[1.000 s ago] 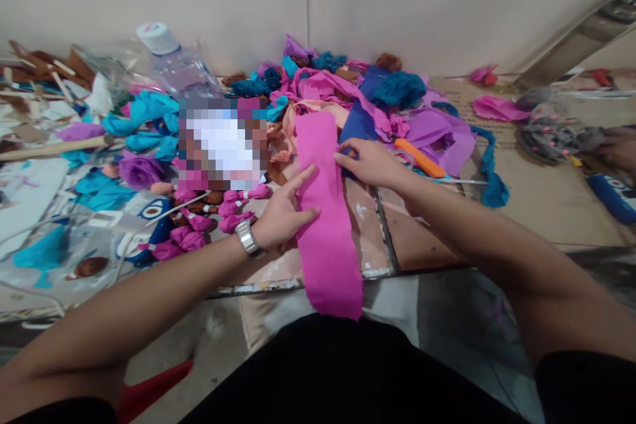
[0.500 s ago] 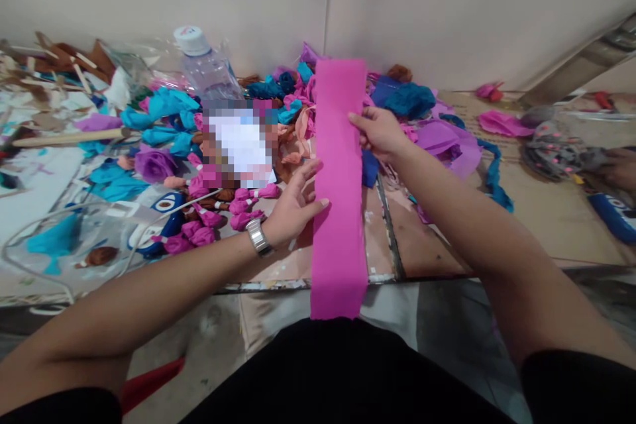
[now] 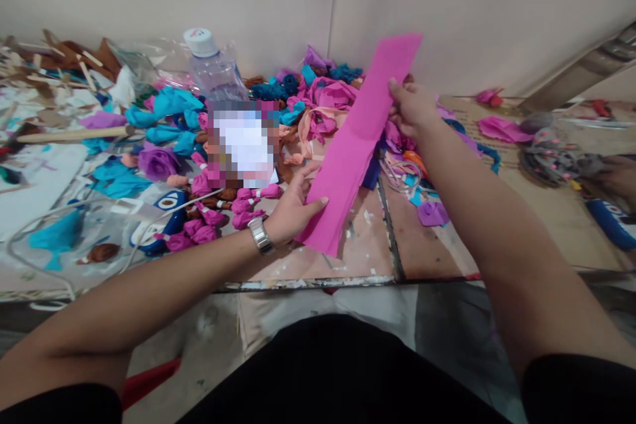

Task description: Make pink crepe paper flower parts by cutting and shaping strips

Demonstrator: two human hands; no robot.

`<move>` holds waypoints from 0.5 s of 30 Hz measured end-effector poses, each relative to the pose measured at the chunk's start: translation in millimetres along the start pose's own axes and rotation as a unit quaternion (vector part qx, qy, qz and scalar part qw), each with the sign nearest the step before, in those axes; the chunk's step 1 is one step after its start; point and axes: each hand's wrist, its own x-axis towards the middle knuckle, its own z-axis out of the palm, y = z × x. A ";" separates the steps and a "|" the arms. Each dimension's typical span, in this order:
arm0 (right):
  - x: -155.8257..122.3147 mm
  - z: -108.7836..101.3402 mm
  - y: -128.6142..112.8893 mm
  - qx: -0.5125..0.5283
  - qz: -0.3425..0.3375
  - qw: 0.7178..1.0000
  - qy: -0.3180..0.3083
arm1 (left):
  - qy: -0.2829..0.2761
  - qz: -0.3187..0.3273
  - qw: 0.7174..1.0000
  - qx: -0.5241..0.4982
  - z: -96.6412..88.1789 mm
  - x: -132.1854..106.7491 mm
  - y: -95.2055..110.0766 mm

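Note:
A long strip of bright pink crepe paper (image 3: 356, 142) slants above the table, its far end to the right. My left hand (image 3: 294, 211), wearing a metal wristwatch (image 3: 260, 236), grips the strip's near left edge, thumb on top and the other fingers partly hidden behind it. Higher up, my right hand (image 3: 413, 108) pinches the strip's right edge. The layers look uneven along the lower right side. Just left of my left hand lie several small pink paper bundles (image 3: 246, 202) tied with white bands.
Behind stands a clear plastic bottle (image 3: 216, 69). Crumpled blue paper (image 3: 173, 103), a purple paper flower (image 3: 158, 162) and a hammer-like wooden handle (image 3: 74, 135) lie leftward. A white cable (image 3: 30, 264) loops near the front edge. Another person's hand (image 3: 621, 172) shows at far right.
The strip has swung from upright to slanting, its far end moving right and its near end rising off my lap onto the table area. My right hand has shifted right and slightly up.

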 end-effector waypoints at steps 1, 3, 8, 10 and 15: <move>-1.0 -0.4 -1.8 -0.012 -0.004 1.000 -0.012 | 0.006 -0.007 1.000 -0.005 -0.3 0.0 -0.9; -1.1 -0.1 -6.6 -0.028 -0.011 0.999 -0.034 | 0.015 -0.028 0.999 -0.018 -0.6 0.0 -2.3; -3.4 6.4 -11.7 -0.016 -0.035 0.999 -0.033 | 0.023 -0.048 0.999 -0.012 -0.7 1.5 -1.3; -17.4 9.6 -9.3 -0.021 -0.079 0.997 -0.016 | 0.028 -0.049 0.998 -0.017 -0.4 2.1 -0.3; -101.1 10.8 -8.9 -0.250 -0.326 0.880 -0.238 | 0.062 -0.059 0.995 -0.044 0.8 2.3 0.4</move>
